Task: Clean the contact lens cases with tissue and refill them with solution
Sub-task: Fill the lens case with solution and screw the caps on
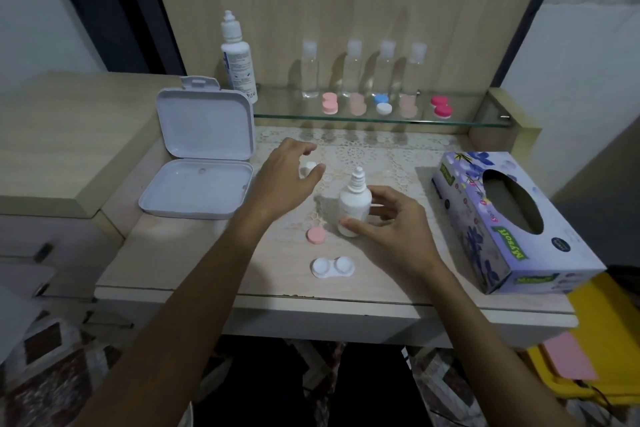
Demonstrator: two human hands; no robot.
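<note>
The open white lens case [333, 267] lies on the table [381, 281] near its front edge, both wells uncovered, just below the right hand [393, 230] and apart from it. That hand curls its fingers and thumb round a small white solution bottle [353, 206] standing upright behind the case, with a pink cap [316, 235] lying just left of the bottle. Farther back, the left hand [287, 180] hovers with fingers loosely spread over a white cap [308, 168]; a tissue box [512, 218] sits well to the right.

The pale wood counter [166, 253] carries an open white box [197, 180], a tissue box [512, 218], a small dropper bottle [353, 204], a pink cap [316, 235] and an uncapped lens case [333, 267].
</note>
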